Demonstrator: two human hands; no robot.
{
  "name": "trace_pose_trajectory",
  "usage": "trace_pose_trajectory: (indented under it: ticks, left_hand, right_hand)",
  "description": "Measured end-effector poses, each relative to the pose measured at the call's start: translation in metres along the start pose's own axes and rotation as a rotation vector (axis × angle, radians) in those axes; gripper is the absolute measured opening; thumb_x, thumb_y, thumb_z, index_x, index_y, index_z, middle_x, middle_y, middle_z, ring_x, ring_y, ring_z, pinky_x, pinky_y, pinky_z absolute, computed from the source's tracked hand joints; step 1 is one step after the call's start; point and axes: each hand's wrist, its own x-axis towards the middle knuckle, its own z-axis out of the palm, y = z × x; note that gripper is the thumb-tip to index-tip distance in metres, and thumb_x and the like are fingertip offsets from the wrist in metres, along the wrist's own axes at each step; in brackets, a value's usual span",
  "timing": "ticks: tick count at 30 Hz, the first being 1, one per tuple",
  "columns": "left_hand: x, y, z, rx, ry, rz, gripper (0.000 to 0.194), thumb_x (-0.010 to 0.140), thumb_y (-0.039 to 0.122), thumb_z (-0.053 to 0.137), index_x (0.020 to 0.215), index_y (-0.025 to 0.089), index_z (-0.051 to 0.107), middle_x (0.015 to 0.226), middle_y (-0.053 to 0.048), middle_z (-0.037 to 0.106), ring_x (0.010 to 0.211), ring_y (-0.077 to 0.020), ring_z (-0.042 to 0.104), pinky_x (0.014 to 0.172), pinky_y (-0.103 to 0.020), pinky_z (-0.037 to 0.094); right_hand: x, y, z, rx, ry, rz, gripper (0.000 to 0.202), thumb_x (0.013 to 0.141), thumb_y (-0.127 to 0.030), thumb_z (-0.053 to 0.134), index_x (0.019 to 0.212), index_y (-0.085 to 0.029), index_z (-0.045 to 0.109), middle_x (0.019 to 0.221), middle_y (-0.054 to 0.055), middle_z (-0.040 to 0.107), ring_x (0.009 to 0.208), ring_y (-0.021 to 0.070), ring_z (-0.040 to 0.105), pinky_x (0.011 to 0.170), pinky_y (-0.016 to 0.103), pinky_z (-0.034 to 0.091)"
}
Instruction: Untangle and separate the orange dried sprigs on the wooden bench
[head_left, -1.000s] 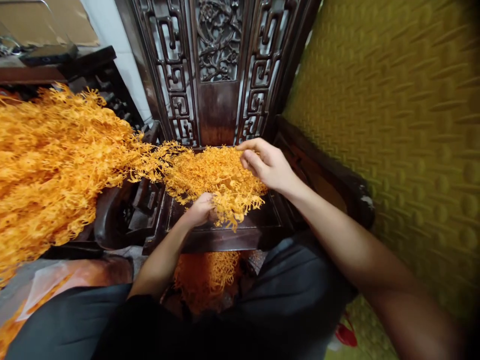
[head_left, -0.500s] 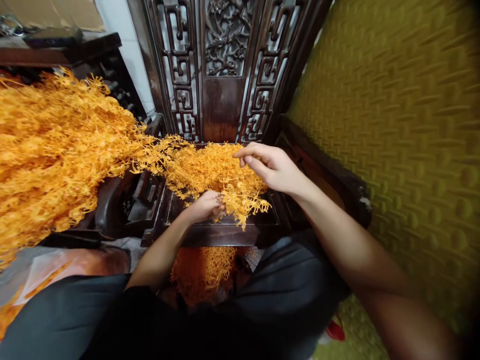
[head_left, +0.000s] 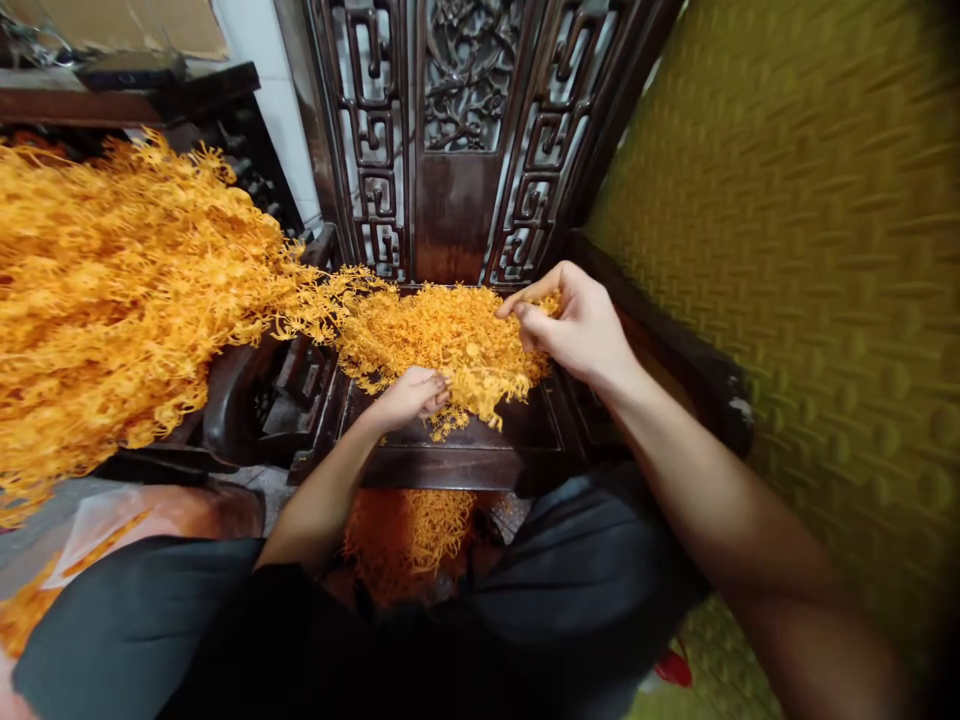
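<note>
My left hand (head_left: 410, 398) is closed, its thumb and fingers pinching the end of an orange artificial flower sprig (head_left: 491, 385). The sprig's thin, curly, petal-like tips spread to the right of that hand, above the front of a dark wooden chair seat (head_left: 517, 437). Behind it lies a heap of similar orange flower pieces (head_left: 442, 318). My right hand (head_left: 577, 325) hovers over the right side of the heap. Its index finger is bent forward close to the thumb and the other fingers curl in; whatever it may pinch is too small to make out.
A large mass of orange flower sprigs (head_left: 127, 300) rests at the left, over the chair's armrest (head_left: 236, 405). The carved chair back (head_left: 459, 210) rises behind the seat. Yellow-green textured padding (head_left: 810, 250) stands at the right. More orange pieces (head_left: 435, 530) sit below the seat.
My right hand has moved right, away from the sprig. The sprig in my left hand has risen slightly, and its tips no longer hang as low. The view has shifted a little.
</note>
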Motion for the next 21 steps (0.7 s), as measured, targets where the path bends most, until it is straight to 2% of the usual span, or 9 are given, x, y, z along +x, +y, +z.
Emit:
trace_pose_trajectory:
  ticks: [4,7,8,9,12,13,14,17,21]
  left_hand:
    - [-0.002,0.011,-0.011,0.234,0.305,0.2,0.064,0.085,0.078,0.059,0.062,0.018,0.053,0.051,0.003,0.047,0.044,-0.0073,0.038,0.044,-0.023,0.027]
    - [-0.007,0.02,-0.012,0.445,0.42,0.343,0.063,0.094,0.071,0.051,0.061,0.018,0.056,0.053,0.001,0.052,0.047,-0.0098,0.045,0.047,-0.025,0.031]
    - [-0.008,0.023,-0.012,0.507,0.439,0.384,0.062,0.096,0.069,0.049,0.06,0.019,0.055,0.051,0.001,0.051,0.047,-0.0104,0.045,0.048,-0.025,0.032]
    - [-0.01,0.025,-0.012,0.561,0.456,0.428,0.062,0.098,0.068,0.048,0.059,0.019,0.054,0.05,0.001,0.049,0.046,-0.0107,0.044,0.048,-0.026,0.032]
    - [-0.013,0.028,-0.013,0.665,0.524,0.543,0.064,0.101,0.065,0.042,0.056,0.021,0.049,0.047,0.001,0.046,0.044,-0.0109,0.042,0.048,-0.028,0.031]
    - [-0.013,0.028,-0.014,0.695,0.543,0.572,0.063,0.102,0.063,0.042,0.055,0.021,0.047,0.046,0.001,0.046,0.043,-0.0108,0.041,0.048,-0.029,0.031]
    - [-0.012,0.027,-0.015,0.724,0.557,0.598,0.063,0.103,0.061,0.042,0.054,0.021,0.045,0.046,0.002,0.045,0.042,-0.0108,0.041,0.048,-0.029,0.03]
    - [-0.009,0.023,-0.016,0.797,0.595,0.683,0.059,0.104,0.051,0.046,0.053,0.022,0.041,0.044,0.002,0.042,0.04,-0.0111,0.041,0.047,-0.03,0.028]
    - [-0.005,0.025,-0.01,0.857,0.657,0.827,0.054,0.104,0.04,0.048,0.055,0.022,0.037,0.045,0.003,0.039,0.039,-0.0102,0.038,0.047,-0.03,0.027]
  right_hand:
    - [-0.007,0.01,0.003,0.007,-0.101,0.084,0.039,0.094,-0.056,0.066,0.11,-0.022,0.058,0.069,-0.003,0.049,0.049,0.0073,0.035,0.046,0.025,0.026]
    - [-0.005,0.019,0.007,-0.044,-0.188,0.164,0.052,0.093,-0.071,0.061,0.089,-0.019,0.058,0.06,-0.005,0.039,0.046,0.0061,0.031,0.043,0.024,0.022]
    - [-0.002,0.023,0.006,-0.06,-0.158,0.15,0.054,0.091,-0.072,0.064,0.083,-0.019,0.055,0.059,-0.005,0.039,0.046,0.0057,0.032,0.043,0.024,0.022]
    - [0.002,0.026,0.004,-0.062,-0.069,0.111,0.054,0.089,-0.07,0.067,0.078,-0.019,0.052,0.058,-0.005,0.039,0.046,0.0054,0.032,0.042,0.024,0.023]
    - [0.016,0.036,-0.009,0.072,0.369,-0.053,0.053,0.085,-0.068,0.072,0.079,-0.022,0.046,0.058,-0.007,0.041,0.044,0.0054,0.034,0.04,0.023,0.027]
    - [0.019,0.038,-0.013,0.151,0.446,-0.071,0.053,0.085,-0.069,0.072,0.081,-0.023,0.045,0.061,-0.006,0.044,0.043,0.0056,0.036,0.039,0.022,0.029]
    - [0.019,0.039,-0.014,0.196,0.425,-0.05,0.053,0.084,-0.068,0.074,0.083,-0.022,0.045,0.069,-0.004,0.051,0.046,0.0056,0.042,0.04,0.022,0.033]
    - [0.008,0.035,-0.005,0.271,0.096,0.108,0.054,0.077,-0.059,0.085,0.095,-0.021,0.052,0.083,-0.001,0.058,0.056,0.0076,0.052,0.045,0.022,0.043]
    - [-0.008,0.021,0.021,0.306,-0.174,0.26,0.056,0.087,-0.074,0.067,0.094,-0.021,0.052,0.066,-0.006,0.036,0.049,0.0063,0.032,0.04,0.02,0.02]
